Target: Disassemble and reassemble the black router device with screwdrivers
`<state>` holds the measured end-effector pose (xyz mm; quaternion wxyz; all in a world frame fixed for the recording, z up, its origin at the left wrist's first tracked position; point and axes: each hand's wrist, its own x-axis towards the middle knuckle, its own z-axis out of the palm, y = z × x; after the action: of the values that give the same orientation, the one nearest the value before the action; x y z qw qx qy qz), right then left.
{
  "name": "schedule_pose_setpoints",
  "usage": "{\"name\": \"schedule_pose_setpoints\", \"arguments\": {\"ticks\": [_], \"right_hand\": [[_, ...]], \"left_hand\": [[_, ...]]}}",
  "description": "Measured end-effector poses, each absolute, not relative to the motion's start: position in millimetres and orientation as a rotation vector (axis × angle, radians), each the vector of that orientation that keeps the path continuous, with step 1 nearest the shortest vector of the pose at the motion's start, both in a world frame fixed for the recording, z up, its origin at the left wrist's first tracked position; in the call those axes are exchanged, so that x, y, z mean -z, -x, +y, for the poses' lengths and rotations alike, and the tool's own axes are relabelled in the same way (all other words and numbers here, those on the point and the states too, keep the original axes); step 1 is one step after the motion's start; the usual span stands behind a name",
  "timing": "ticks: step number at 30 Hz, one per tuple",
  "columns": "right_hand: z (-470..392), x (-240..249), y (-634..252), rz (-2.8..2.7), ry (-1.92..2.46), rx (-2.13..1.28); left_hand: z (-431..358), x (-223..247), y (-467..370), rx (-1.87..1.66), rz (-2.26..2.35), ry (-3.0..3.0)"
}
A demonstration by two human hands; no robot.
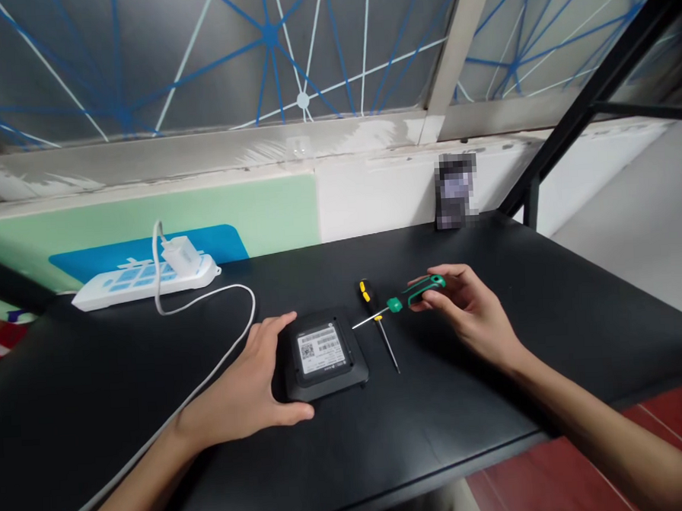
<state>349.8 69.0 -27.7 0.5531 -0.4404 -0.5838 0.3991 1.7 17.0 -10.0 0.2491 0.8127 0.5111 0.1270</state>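
Note:
A squarish black electronic device lies on the table, its white label with a code facing up. My left hand grips its left side, fingers at the far edge and thumb at the near edge. In my right hand is a green-handled screwdriver, pinched by the handle. Its shaft points left, the tip close to the device's right side; I cannot tell whether they touch. Beneath that shaft, a second screwdriver with a black and yellow handle lies on the table.
A white power strip with a plugged-in charger stands at the back left. Its white cable runs forward past my left arm. A pixelated dark object leans against the back wall. The black table ends at a front edge.

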Motion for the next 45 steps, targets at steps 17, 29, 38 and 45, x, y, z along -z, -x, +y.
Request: {"name": "schedule_pose_setpoints", "arguments": {"ticks": [17, 29, 38, 45], "right_hand": [[76, 36, -374, -1.597, 1.401, -0.345], [69, 47, -361, -2.100, 1.483, -0.107], [58, 28, -327, -2.054, 1.310, 0.169], [53, 14, -263, -2.334, 1.259, -0.005]], "left_hand": [[16, 10, -1, -0.371, 1.370, -2.254], [13, 8, -3, -0.330, 1.383, -2.281], [13, 11, -5, -0.342, 1.328, -2.336], [14, 11, -12, -0.334, 1.404, -2.323]]}}
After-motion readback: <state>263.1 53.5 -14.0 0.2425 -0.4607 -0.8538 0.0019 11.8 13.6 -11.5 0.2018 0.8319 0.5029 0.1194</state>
